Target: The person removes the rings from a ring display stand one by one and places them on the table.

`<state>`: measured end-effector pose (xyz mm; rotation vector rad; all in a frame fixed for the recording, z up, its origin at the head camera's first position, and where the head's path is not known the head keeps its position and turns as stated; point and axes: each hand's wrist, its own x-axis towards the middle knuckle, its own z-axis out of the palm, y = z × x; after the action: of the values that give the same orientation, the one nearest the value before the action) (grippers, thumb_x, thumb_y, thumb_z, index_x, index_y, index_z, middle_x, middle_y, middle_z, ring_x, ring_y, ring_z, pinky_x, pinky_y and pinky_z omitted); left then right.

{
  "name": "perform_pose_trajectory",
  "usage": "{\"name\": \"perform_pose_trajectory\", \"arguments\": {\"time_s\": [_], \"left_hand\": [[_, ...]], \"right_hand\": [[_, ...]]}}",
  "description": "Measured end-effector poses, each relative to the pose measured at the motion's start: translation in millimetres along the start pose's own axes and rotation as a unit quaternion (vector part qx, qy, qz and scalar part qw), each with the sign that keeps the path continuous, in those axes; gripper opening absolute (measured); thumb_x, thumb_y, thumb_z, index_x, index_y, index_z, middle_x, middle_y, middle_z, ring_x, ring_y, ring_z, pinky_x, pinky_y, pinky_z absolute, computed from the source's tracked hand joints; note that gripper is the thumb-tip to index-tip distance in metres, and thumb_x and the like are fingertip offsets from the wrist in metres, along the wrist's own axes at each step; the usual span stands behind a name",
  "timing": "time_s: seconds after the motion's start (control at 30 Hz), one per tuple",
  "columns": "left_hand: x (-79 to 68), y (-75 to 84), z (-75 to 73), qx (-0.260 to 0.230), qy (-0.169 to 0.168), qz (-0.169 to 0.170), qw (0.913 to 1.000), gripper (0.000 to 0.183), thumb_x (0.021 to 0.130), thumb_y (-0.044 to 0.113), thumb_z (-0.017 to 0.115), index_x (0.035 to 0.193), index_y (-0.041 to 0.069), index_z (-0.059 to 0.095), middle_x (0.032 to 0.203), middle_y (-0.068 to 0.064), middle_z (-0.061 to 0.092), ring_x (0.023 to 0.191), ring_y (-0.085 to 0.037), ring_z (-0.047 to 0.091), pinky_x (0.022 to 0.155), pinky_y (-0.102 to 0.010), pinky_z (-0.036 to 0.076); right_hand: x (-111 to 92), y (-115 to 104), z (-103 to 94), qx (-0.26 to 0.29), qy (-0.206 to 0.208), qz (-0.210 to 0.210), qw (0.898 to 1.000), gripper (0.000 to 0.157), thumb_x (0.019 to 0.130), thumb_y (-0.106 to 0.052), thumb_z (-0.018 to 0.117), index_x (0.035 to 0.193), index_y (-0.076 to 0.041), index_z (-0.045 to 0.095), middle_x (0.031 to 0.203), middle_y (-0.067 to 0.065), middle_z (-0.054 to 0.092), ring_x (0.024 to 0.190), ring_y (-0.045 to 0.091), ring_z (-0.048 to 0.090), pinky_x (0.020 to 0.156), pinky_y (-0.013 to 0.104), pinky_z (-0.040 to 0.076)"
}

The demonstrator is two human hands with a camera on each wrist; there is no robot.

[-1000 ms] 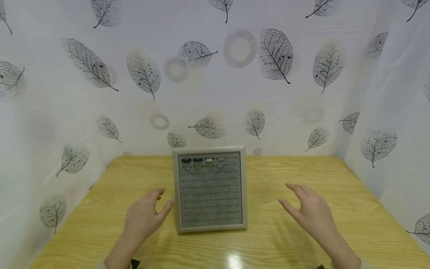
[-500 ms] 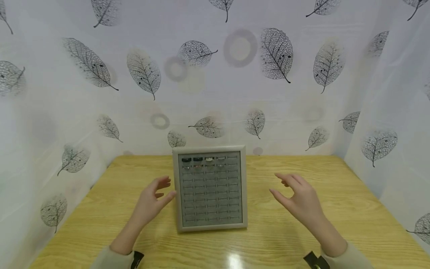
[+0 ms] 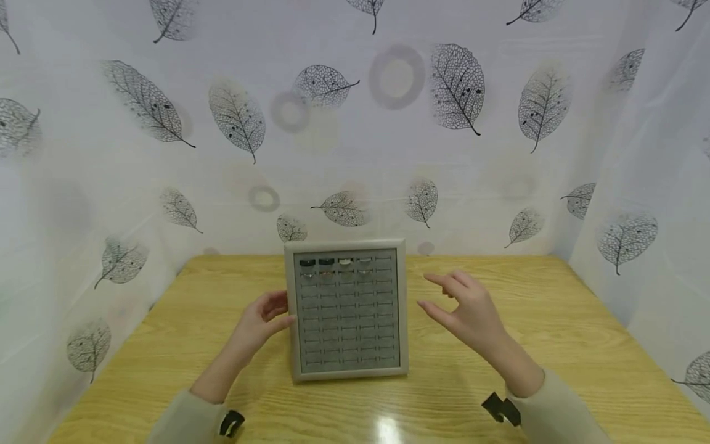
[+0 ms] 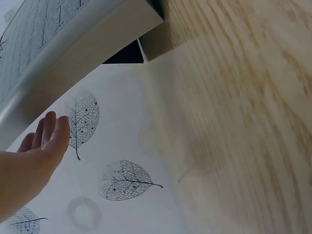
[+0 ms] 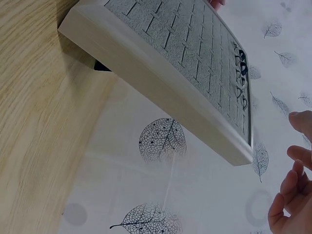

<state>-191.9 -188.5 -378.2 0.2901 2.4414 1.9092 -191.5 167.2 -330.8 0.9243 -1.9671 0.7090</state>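
Observation:
A ring display board (image 3: pixel 348 308) with a pale frame and grey slotted padding stands tilted back on the table. Several rings (image 3: pixel 326 262) sit in its top two rows, two of them dark. My left hand (image 3: pixel 256 322) is at the board's left side, thumb tip overlapping the frame's edge and fingers partly hidden behind it. Seen from the left wrist, those fingers (image 4: pixel 54 131) are loosely bent right beside the frame's side wall (image 4: pixel 73 63). My right hand (image 3: pixel 468 308) hovers to the right of the board, thumb and fingers spread apart with nothing between them.
The wood-grain table (image 3: pixel 455 394) extends around the board. A white curtain (image 3: pixel 388 142) printed with leaves encloses the back and sides. Dark bands (image 3: pixel 501 409) show near both sleeves. A dark support (image 5: pixel 101 66) shows behind the board in the right wrist view.
Both hands have moved forward and inward toward the board. The left hand has reached its left edge, and the right hand has come closer from the right. The board has stayed put.

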Motion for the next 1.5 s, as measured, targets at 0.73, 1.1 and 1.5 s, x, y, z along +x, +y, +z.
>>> {"name": "perform_pose_trajectory", "arguments": {"time_s": [0.73,1.1,1.5], "left_hand": [[6.9,-10.0,4.5,-0.003,-0.034,-0.033,0.9989,0.061,0.079,0.014,0.067,0.127,-0.009,0.037,0.12,-0.024,0.047,0.112,-0.034,0.045,0.088,-0.039,0.042],[7.4,-8.1,4.6,-0.004,-0.042,-0.025,0.9988,0.057,0.08,0.01,0.066,0.126,-0.01,0.038,0.119,-0.023,0.049,0.109,-0.032,0.047,0.087,-0.038,0.043],[4.1,-9.0,1.5,0.0,-0.042,-0.027,0.9988,0.06,0.08,0.011,0.065,0.127,-0.01,0.036,0.122,-0.026,0.046,0.112,-0.034,0.045,0.089,-0.038,0.041]], "right_hand": [[36,23,36.0,0.029,-0.035,-0.036,0.998,0.033,0.064,-0.012,0.078,0.093,-0.001,0.067,0.067,-0.003,0.043,0.06,0.008,0.037,0.049,0.02,0.033],[46,21,50.8,0.025,-0.041,-0.065,0.997,0.031,0.064,-0.008,0.078,0.092,-0.001,0.067,0.066,0.0,0.045,0.056,0.012,0.039,0.055,0.027,0.035],[52,12,60.9,0.017,-0.044,-0.087,0.995,0.027,0.065,-0.006,0.077,0.09,-0.001,0.067,0.068,0.003,0.049,0.055,0.01,0.039,0.048,0.02,0.036]]}}
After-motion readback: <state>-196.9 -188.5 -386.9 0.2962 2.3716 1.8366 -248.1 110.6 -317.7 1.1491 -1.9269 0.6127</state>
